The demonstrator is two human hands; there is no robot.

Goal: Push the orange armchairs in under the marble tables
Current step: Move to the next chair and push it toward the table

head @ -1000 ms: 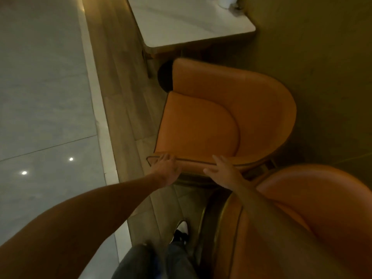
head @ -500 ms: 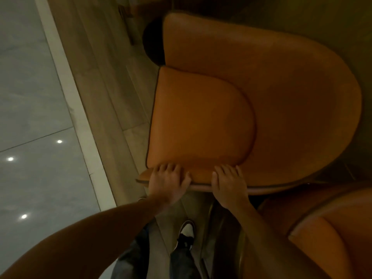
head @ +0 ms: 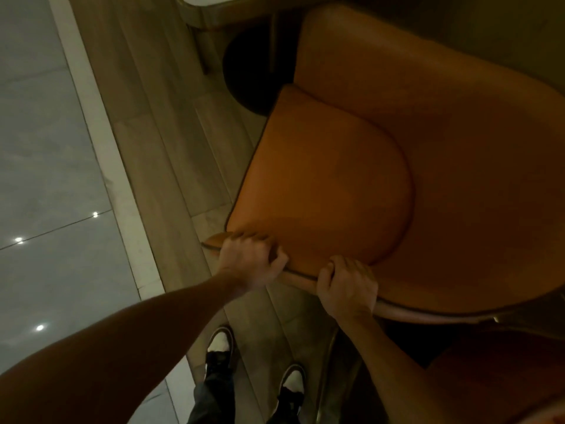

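On the wooden strip below the marble table (head: 211,7), I am gripping the orange armchair (head: 351,185) by its near rim, left hand (head: 249,264) and right hand (head: 347,286) both curling round it.

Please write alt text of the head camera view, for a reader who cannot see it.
Both hands, left hand and right hand, grip the near edge of an orange armchair seen from above. The corner of a marble table shows at the top, beyond the chair. The person's shoes stand on a wood floor.
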